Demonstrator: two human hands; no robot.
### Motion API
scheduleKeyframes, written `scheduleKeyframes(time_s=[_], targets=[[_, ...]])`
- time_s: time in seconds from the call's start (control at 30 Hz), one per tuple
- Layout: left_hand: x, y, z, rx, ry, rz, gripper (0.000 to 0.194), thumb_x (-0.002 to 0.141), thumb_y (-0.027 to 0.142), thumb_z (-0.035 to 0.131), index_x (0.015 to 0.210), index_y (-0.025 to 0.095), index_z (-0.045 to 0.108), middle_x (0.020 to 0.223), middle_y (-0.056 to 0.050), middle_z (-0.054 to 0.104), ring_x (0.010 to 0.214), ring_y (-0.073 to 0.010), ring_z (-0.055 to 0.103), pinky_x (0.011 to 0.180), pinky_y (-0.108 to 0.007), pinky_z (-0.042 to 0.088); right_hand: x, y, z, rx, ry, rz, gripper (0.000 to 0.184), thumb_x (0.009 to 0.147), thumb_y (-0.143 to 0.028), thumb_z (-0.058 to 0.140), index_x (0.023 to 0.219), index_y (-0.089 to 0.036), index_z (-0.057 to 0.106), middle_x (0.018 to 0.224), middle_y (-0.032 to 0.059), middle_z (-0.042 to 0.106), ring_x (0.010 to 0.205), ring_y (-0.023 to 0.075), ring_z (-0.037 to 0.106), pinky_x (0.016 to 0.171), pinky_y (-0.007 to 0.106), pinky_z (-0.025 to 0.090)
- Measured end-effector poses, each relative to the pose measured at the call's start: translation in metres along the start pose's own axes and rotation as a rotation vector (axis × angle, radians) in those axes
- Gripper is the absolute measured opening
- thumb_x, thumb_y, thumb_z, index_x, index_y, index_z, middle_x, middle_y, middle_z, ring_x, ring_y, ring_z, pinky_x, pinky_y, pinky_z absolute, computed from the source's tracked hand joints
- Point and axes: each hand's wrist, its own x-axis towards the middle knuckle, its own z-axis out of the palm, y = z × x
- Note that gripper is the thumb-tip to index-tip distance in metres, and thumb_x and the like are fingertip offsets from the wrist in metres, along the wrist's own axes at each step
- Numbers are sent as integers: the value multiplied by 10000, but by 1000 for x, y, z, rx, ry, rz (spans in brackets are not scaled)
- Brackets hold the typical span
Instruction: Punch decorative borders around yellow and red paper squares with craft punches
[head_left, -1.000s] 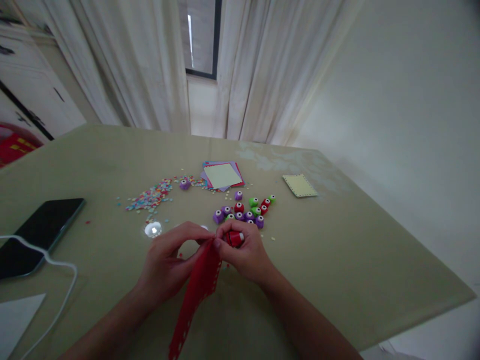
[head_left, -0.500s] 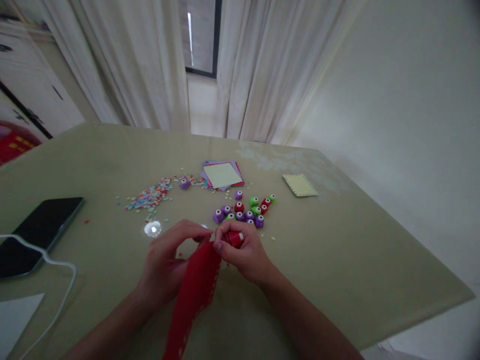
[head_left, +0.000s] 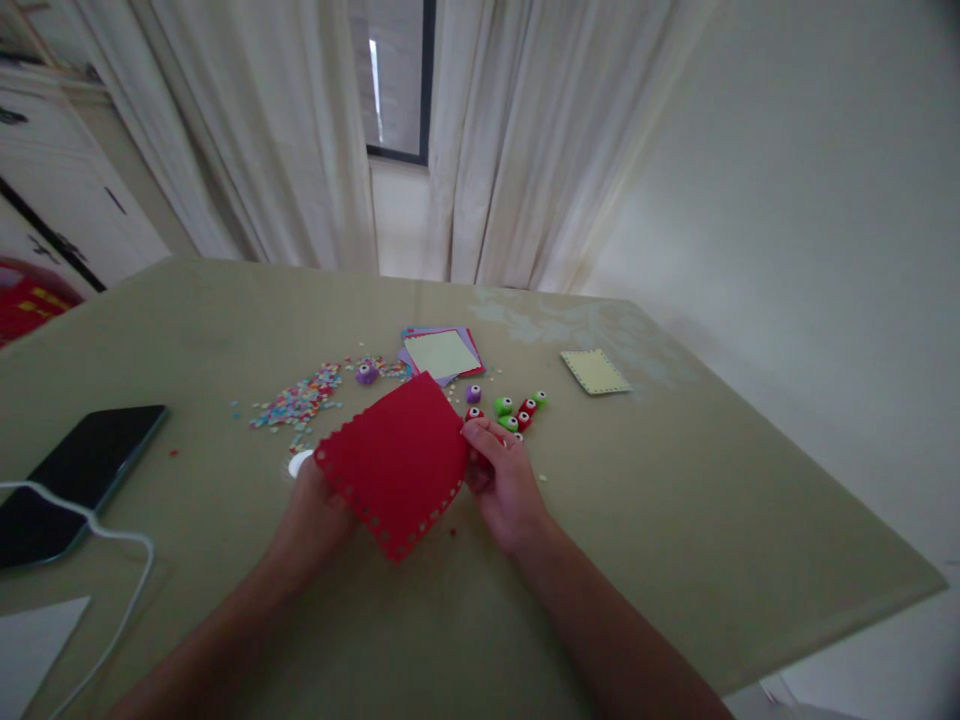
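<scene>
A red square card [head_left: 401, 465] with small holes punched along its edges is held up, tilted, above the table. My left hand [head_left: 319, 505] is closed on it from behind at the left side, its fingers mostly hidden by the card. At the right edge, my right hand [head_left: 506, 485] pinches the card between thumb and fingers; whether something else is in that palm I cannot tell. Just beyond my right hand lie small eyed pieces, among them a purple one [head_left: 473, 394], a green one [head_left: 503, 406] and a red one [head_left: 524, 420].
Colourful confetti dots [head_left: 300, 400] lie in a heap, with another purple eyed piece [head_left: 366, 373] beside it. Behind are stacked coloured cards [head_left: 441, 354]; a yellow card [head_left: 595, 371] lies right. On the left are a phone [head_left: 82, 470], a white cable [head_left: 124, 535] and white paper [head_left: 34, 650].
The red card has been lifted and turned so its broad face shows. My left hand has moved behind it, and my right hand has shifted slightly up; the red piece seen in it is now hidden.
</scene>
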Motion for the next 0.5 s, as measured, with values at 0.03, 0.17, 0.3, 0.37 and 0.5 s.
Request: scheduleKeyframes(time_s=[0.03,0.17,0.3,0.37,0.5], targets=[[-2,3,1,-48,-52,-46,355,727,598,845,860,268,830,796,-79,815,806,-343,778,707,-450,656,1,0,0,32,27,5,390,652,-393,949,700,-189,620,585,-95,476,497,60,323,457,180,255],[-11,14,4,-358,-254,-206,782,892,897,430,933,227,831,883,-133,831,828,-337,785,707,-462,647,4,3,-1,79,86,-18,437,656,-428,940,704,-203,568,584,-107,490,446,44,262,413,176,199],[-12,20,4,-184,-192,-165,433,794,625,836,938,220,778,768,-42,801,684,-231,756,675,-340,627,6,5,-1,-8,96,-44,408,663,-451,931,718,-199,615,571,-93,510,452,52,300,411,179,208],[-10,21,2,-106,-161,-153,370,779,536,870,919,215,752,720,-13,777,649,-203,739,641,-296,606,6,6,-1,-37,98,-52,416,681,-491,918,700,-194,627,573,-78,525,465,59,319,413,184,205],[-7,21,1,-100,-189,-131,344,821,490,821,1000,207,745,771,-13,786,651,-189,722,615,-274,589,6,6,-1,-131,59,-75,403,654,-485,939,691,-189,669,591,-64,562,490,71,362,432,199,230]])
